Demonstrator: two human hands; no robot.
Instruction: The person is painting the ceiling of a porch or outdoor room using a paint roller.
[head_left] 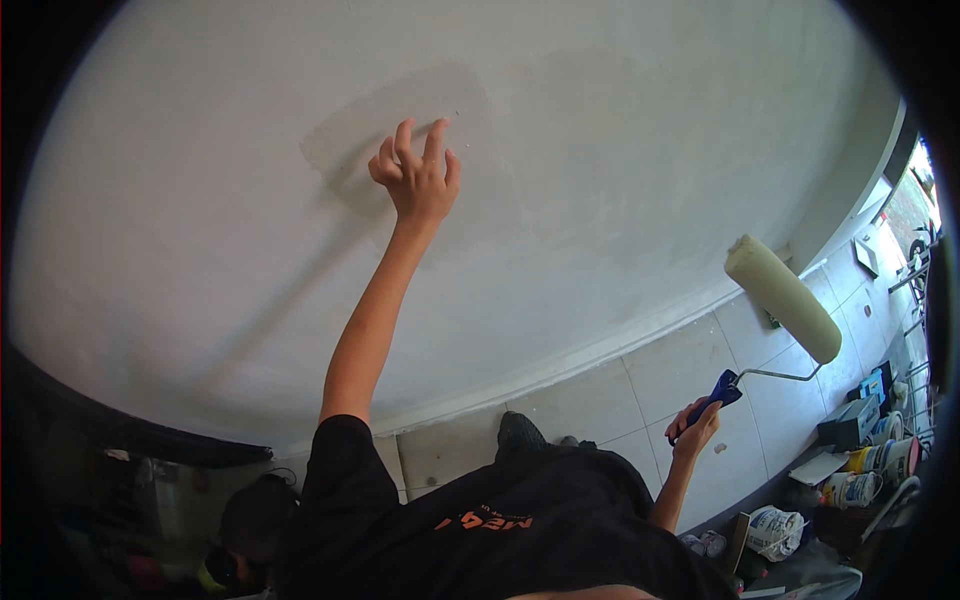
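Note:
My left hand is raised to the pale wall, its fingers apart and bent, holding nothing. Its fingertips are at or very near the surface; I cannot tell if they touch. Around them lies a darker, damp-looking patch that spreads to the right, with a few tiny specks by the fingers. Low on the right, my right hand is closed round the dark blue handle of a paint roller. The roller's cream sleeve points up and away, apart from the wall, above the tiled floor.
Light floor tiles run along the wall's foot. At the right stand several paint buckets, a grey toolbox and a white sack-like bundle. A dark-edged object lies at the lower left, beside dim clutter.

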